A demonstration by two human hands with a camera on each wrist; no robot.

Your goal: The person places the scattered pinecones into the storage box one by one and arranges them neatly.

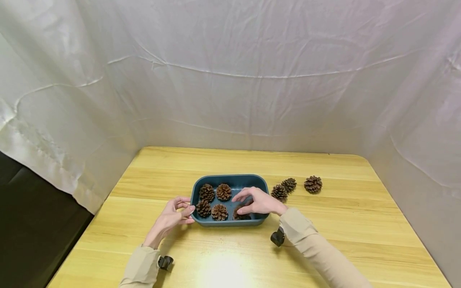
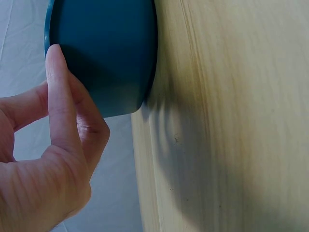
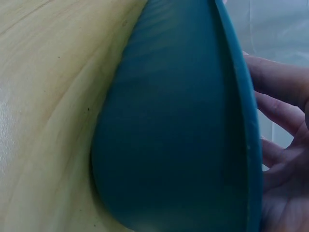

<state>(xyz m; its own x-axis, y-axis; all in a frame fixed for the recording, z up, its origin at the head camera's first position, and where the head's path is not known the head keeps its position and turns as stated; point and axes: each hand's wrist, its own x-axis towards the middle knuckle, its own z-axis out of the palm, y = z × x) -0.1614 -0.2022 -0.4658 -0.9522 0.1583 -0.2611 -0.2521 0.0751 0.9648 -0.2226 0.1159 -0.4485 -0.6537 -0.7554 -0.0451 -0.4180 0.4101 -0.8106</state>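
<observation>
Left hand [image 1: 175,214] pinching a blue tray [image 1: 230,224] by its left rim, right hand [image 1: 262,202] reaching inside, fingers [image 1: 245,193] loosely parted over a pine cone [image 1: 237,216], tray's long axis left-right.

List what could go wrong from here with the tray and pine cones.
1. The left hand pinches the tray only at its left end, so a sideways push inside might swivel it.
2. The right hand partly covers the near-right pine cone; withdrawing could snag or shift it.
3. The loose pine cone nearest the tray lies close to the right wrist; a wide sweep might knock it away.
</observation>
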